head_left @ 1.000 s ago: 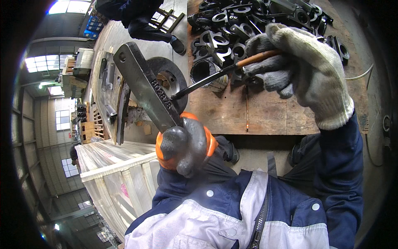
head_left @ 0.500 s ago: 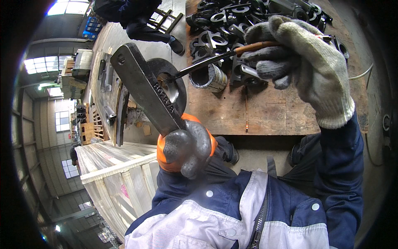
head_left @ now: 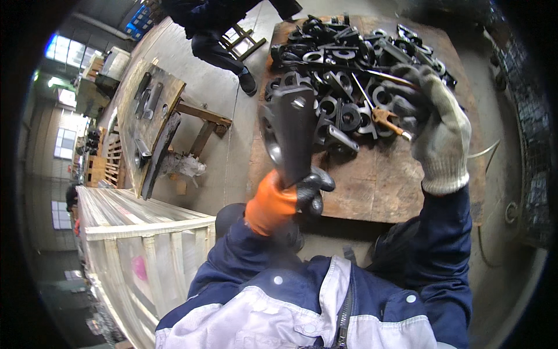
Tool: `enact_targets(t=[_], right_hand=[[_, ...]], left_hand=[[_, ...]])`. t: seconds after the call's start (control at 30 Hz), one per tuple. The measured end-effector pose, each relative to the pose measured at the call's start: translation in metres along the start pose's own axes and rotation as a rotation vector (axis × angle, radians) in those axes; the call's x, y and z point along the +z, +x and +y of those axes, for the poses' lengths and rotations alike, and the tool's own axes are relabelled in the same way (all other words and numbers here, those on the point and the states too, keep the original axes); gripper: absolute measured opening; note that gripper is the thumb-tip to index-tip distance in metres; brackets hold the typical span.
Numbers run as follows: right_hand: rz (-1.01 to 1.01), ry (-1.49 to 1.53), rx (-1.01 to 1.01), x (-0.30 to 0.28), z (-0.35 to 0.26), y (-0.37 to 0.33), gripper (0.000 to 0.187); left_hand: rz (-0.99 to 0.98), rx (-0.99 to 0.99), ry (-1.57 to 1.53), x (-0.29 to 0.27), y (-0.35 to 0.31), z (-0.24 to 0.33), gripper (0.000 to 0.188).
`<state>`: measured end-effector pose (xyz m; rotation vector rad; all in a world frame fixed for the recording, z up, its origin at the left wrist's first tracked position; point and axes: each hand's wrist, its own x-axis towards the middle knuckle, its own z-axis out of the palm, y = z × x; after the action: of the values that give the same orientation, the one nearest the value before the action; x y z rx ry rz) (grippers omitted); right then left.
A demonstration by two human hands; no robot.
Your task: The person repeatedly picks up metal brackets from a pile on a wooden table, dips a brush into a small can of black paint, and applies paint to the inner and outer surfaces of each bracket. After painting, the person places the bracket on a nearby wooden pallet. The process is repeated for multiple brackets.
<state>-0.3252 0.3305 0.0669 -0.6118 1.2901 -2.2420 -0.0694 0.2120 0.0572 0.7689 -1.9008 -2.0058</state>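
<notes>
In an orange glove with dark coated fingers, my left hand [head_left: 282,198] grips the lower end of a black metal bracket [head_left: 293,128]. The bracket is upright and blurred, and its ring is on the left, seen nearly edge-on. My right hand [head_left: 439,128], in a white and grey knit glove, is closed around a long thin brush [head_left: 340,68]. The brush's dark front part points left across the heap of black metal parts [head_left: 349,110], apart from the bracket. Beside the right fingers is a tool with an orange-brown handle [head_left: 385,118] and a thin rod.
The heap covers much of a wooden tabletop [head_left: 372,192] in front of me. At left stand a bench [head_left: 165,93] with several metal pieces and a pale slatted crate [head_left: 151,230]. Beyond the table is another person [head_left: 212,35] in dark clothes, near a wooden frame [head_left: 241,42].
The brush tip has come out of the bracket's ring. My left hand has turned the bracket from leaning left to upright, its ring now leftward. The view has shifted, showing more of the table.
</notes>
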Motion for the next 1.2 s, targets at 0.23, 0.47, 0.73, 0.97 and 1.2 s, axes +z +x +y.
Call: enact_targets(t=[0.23, 0.47, 0.73, 0.97, 1.2], right_hand=[[0.110, -0.079, 0.187, -0.029, -0.014, 0.011, 0.029], [0.002, 0.185, 0.416, -0.021, 0.013, 0.008, 0.025], [-0.266, 0.207, 0.408, -0.031, 0.027, 0.013, 0.025], [-0.201, 0.274, 0.579, -0.024, 0.028, 0.015, 0.023], [-0.192, 0.381, 0.526, -0.017, 0.024, 0.012, 0.024]], left_hand=[[-0.001, 0.075, -0.183, 0.002, 0.005, -0.016, 0.017], [0.281, 0.229, 0.228, 0.012, -0.003, -0.016, 0.028], [0.227, 0.215, 0.176, 0.013, -0.004, -0.012, 0.027], [0.186, 0.128, 0.140, 0.015, -0.010, -0.006, 0.026], [0.085, 0.214, 0.027, 0.012, -0.004, -0.023, 0.030]])
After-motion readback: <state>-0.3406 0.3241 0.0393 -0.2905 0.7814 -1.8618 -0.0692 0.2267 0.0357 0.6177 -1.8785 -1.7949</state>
